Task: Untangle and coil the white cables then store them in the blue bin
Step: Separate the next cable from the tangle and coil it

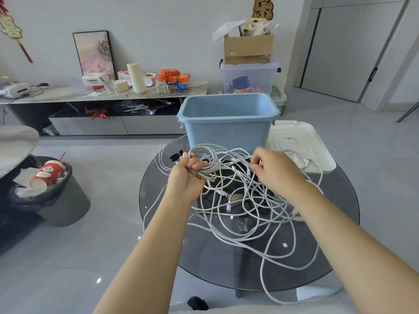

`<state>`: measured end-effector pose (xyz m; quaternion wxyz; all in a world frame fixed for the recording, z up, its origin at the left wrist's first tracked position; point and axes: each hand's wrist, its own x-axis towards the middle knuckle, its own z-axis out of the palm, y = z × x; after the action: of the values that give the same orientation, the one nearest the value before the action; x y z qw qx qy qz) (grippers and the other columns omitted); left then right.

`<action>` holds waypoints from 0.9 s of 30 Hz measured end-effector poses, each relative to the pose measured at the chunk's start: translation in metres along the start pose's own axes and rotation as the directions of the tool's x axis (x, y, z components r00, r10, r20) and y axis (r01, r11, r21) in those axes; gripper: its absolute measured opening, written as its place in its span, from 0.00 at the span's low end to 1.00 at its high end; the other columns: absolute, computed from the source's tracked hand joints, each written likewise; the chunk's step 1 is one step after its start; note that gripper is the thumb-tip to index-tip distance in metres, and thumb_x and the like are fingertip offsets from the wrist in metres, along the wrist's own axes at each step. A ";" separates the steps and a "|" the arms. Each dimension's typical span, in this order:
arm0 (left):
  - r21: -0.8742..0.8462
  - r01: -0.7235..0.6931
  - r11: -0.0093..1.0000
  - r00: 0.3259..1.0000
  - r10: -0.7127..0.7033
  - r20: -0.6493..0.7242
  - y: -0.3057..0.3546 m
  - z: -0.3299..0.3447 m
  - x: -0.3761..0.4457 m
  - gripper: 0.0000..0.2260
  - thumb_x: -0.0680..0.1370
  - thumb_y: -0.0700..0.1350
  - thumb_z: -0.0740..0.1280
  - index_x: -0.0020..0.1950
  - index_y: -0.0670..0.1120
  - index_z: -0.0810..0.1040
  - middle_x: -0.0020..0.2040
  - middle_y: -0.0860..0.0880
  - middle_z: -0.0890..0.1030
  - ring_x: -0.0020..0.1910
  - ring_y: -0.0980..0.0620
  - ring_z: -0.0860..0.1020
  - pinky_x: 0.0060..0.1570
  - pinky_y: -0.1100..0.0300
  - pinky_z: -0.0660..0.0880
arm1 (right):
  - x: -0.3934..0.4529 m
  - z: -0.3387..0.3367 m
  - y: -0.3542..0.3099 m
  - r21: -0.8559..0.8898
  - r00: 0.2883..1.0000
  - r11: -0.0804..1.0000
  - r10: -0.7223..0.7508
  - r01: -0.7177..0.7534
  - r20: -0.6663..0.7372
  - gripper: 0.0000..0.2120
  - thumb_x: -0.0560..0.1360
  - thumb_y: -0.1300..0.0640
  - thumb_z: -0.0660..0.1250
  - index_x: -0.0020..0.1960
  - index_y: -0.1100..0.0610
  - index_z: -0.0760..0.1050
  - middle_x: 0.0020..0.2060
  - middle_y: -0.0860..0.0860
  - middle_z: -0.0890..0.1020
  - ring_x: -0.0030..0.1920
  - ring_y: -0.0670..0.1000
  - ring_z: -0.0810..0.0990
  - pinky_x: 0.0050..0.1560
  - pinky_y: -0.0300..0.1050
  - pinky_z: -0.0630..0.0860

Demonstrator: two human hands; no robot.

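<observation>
Head view, looking down at two bare forearms reaching over a round dark glass counter point(335, 257) in the lower middle of the frame. The left hand point(187, 177), just left of centre, has its fingers curled round a partly wound coil point(207, 159) of white cable, gripping it upright above the counter. The right hand point(275, 171), just right of centre, pinches a single strand between thumb and fingertips. Below and between the hands, the white cables point(249, 211) lie in a loose tangle across the glass, with one long loop hanging past the counter's near edge at lower right. The blue bin point(229, 130) stands open at the far edge of the counter, above centre, just behind the hands. A white lid point(301, 143) lies flat to the right of the bin. A dark waste bin point(56, 200) holding a red paper cup stands on the floor at left.
</observation>
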<state>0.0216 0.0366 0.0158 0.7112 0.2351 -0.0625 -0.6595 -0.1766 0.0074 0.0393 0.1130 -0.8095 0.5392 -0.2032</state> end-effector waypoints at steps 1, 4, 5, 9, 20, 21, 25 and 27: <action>0.017 -0.017 1.000 1.000 0.017 -0.013 0.000 0.000 0.000 0.16 0.84 0.48 0.52 0.38 0.44 0.68 0.22 0.54 0.64 0.19 0.56 0.66 0.39 0.61 0.72 | -0.002 0.000 -0.005 -0.041 0.997 0.999 -0.031 0.034 0.064 0.03 0.77 0.55 0.63 0.46 0.52 0.75 0.31 0.45 0.76 0.40 0.52 0.78 0.37 0.44 0.69; 0.176 -0.068 0.982 0.997 0.074 -0.027 -0.002 0.000 0.000 0.16 0.84 0.47 0.52 0.39 0.43 0.68 0.22 0.54 0.64 0.21 0.56 0.66 0.33 0.63 0.73 | -0.008 -0.006 -0.020 -0.022 0.963 0.993 -0.111 0.120 0.244 0.04 0.75 0.51 0.66 0.45 0.49 0.78 0.33 0.44 0.80 0.41 0.48 0.79 0.42 0.42 0.73; 0.271 -0.093 0.958 0.995 0.102 -0.020 -0.003 0.001 -0.001 0.16 0.84 0.47 0.52 0.39 0.43 0.68 0.22 0.54 0.65 0.21 0.56 0.67 0.35 0.62 0.73 | -0.010 -0.008 -0.024 0.004 0.953 0.989 -0.140 0.145 0.268 0.04 0.75 0.50 0.67 0.44 0.48 0.79 0.34 0.45 0.81 0.40 0.48 0.79 0.43 0.43 0.74; 0.622 -0.169 0.765 0.986 0.141 0.094 -0.013 0.005 -0.003 0.15 0.84 0.46 0.53 0.41 0.43 0.71 0.24 0.53 0.68 0.24 0.55 0.71 0.41 0.57 0.71 | -0.014 -0.012 -0.034 0.048 0.939 0.971 -0.238 0.234 0.249 0.05 0.75 0.49 0.66 0.45 0.48 0.79 0.32 0.43 0.79 0.38 0.46 0.77 0.43 0.43 0.73; 0.780 -0.015 0.626 0.950 -0.235 0.207 -0.042 0.020 -0.025 0.14 0.82 0.37 0.53 0.39 0.40 0.72 0.26 0.50 0.74 0.25 0.55 0.74 0.29 0.63 0.73 | -0.005 -0.005 -0.028 0.182 0.867 0.871 -0.389 0.456 -0.310 0.06 0.70 0.54 0.69 0.42 0.56 0.78 0.35 0.49 0.77 0.38 0.45 0.70 0.40 0.36 0.64; 0.747 0.010 0.665 0.947 -0.247 0.207 -0.042 0.021 -0.026 0.14 0.82 0.37 0.52 0.40 0.40 0.72 0.26 0.50 0.74 0.24 0.55 0.73 0.29 0.63 0.73 | -0.005 -0.003 -0.025 0.247 0.877 0.865 -0.348 0.436 -0.330 0.06 0.70 0.54 0.71 0.42 0.57 0.77 0.36 0.49 0.76 0.38 0.44 0.70 0.40 0.34 0.65; 0.680 0.020 0.733 0.962 -0.199 0.186 -0.041 0.023 -0.024 0.13 0.83 0.41 0.54 0.45 0.39 0.75 0.29 0.48 0.75 0.29 0.52 0.78 0.36 0.61 0.78 | -0.005 0.007 -0.020 0.252 0.864 0.884 -0.263 0.394 -0.428 0.08 0.70 0.55 0.73 0.42 0.57 0.75 0.37 0.49 0.75 0.42 0.46 0.71 0.42 0.36 0.67; 0.619 0.035 0.785 0.969 -0.177 0.170 -0.040 0.026 -0.023 0.14 0.83 0.42 0.54 0.44 0.39 0.75 0.30 0.48 0.75 0.31 0.52 0.77 0.38 0.62 0.78 | -0.004 0.012 -0.023 0.240 0.844 0.892 -0.230 0.382 -0.485 0.08 0.71 0.54 0.73 0.42 0.57 0.75 0.37 0.49 0.75 0.44 0.48 0.70 0.44 0.37 0.65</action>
<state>-0.0277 0.0513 0.0270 0.5473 0.3812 -0.3368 -0.6646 -0.1533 0.0198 0.0374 0.0855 -0.7877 0.3708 -0.4845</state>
